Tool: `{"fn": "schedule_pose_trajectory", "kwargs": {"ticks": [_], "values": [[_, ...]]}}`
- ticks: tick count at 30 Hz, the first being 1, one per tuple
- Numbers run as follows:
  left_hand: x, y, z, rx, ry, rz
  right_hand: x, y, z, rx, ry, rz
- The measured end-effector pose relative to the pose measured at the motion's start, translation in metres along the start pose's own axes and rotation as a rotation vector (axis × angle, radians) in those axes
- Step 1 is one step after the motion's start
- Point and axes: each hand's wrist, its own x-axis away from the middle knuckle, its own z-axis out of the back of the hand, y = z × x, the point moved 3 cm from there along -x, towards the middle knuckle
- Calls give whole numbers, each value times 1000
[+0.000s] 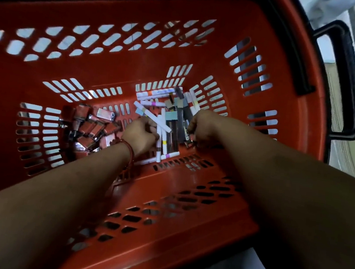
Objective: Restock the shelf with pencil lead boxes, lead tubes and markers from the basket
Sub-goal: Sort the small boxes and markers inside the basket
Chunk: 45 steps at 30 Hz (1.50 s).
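Looks like a shop, prob. a stationery section. Main clue: a red plastic shopping basket (pixel 223 52) w/ slotted walls and a black carry handle (pixel 348 85) at the right, the kind stores hand out. Inside lies loose stock in bulk: many white markers (pixel 163 124) w/ coloured bands near the middle, a heap of small shiny boxes (pixel 90 126) at the left. Pale floor shows thru the slots; surroundings otherwise too dim to tell.

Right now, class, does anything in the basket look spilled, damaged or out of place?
Nothing looks damaged. The white markers lie criss-crossed in a loose heap on the floor of the red basket, and shiny boxes are jumbled to their left; both hands reach in.
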Motion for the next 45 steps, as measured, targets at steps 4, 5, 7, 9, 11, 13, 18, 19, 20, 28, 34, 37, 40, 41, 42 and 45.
{"fn": "schedule_pose_trajectory", "kwargs": {"ticks": [4, 5, 7, 9, 11, 13, 18, 19, 20, 28, 34, 37, 40, 41, 42, 45], "values": [[-1, -2, -4, 59, -11, 1, 3, -5, -8, 345, -23, 68], [0, 0, -5, 68, -10, -2, 4, -6, -9, 371, -38, 92], [4, 9, -5, 9, 27, -24, 6, -5, -13, 392, -71, 120], [3, 12, -3, -61, 103, -40, 7, -6, -16, 400, -41, 117], [2, 13, 0, -149, 167, -61, 4, -8, -18, 398, 18, 104], [2, 12, 1, -271, 179, -99, 0, -9, -19, 398, 53, 83], [8, 10, 1, -445, 150, -210, -4, -8, -13, 454, 98, 53], [8, 8, 1, -476, 142, -243, -5, -9, -14, 478, 64, 41], [9, 8, 0, -513, 118, -290, -4, -9, -16, 507, 34, 32], [8, -6, -2, -656, -44, -438, -6, -13, -40, 760, -10, 105], [9, -4, -1, -643, -67, -423, -16, -11, -41, 760, -30, 84], [9, -4, 1, -593, -91, -389, -20, -8, -37, 619, -56, 79], [10, -1, 3, -526, -145, -336, -26, -8, -38, 546, -115, 67], [11, 0, 3, -519, -164, -320, -28, -8, -40, 567, -140, 67], [11, 2, 4, -523, -183, -308, -30, -8, -42, 581, -158, 69], [11, 7, 8, -563, -236, -275, -29, -7, -44, 560, -172, 57]]}}
